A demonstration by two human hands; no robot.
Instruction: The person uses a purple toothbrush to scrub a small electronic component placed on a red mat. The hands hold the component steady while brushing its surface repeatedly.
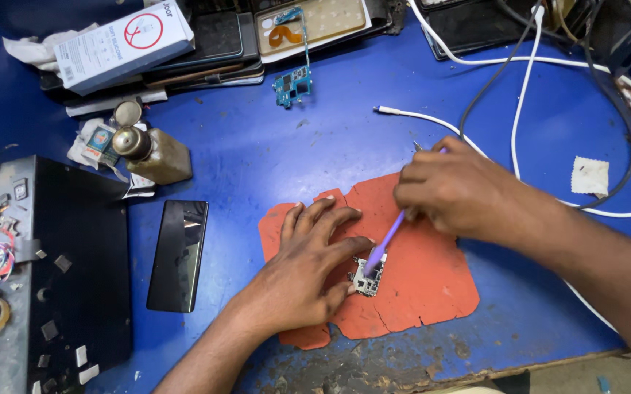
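Cracked orange mat [417, 284], small circuit board [367, 277], white rectangular box [122, 42] top left

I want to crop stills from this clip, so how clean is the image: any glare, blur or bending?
Head view: sharp and evenly lit; the black phone shows a pale reflection; soft shadow lies under the left hand; the table edge bows slightly from the wide lens.

A white box [122, 45] with grey sides and a red circle mark lies at the far left of the bench [257, 153], tilted. Below it sits a crumpled paper label [95, 142] in white, teal and orange. Nearer, left of the mat, a phone's dark screen [178, 254] lies face up, blank.
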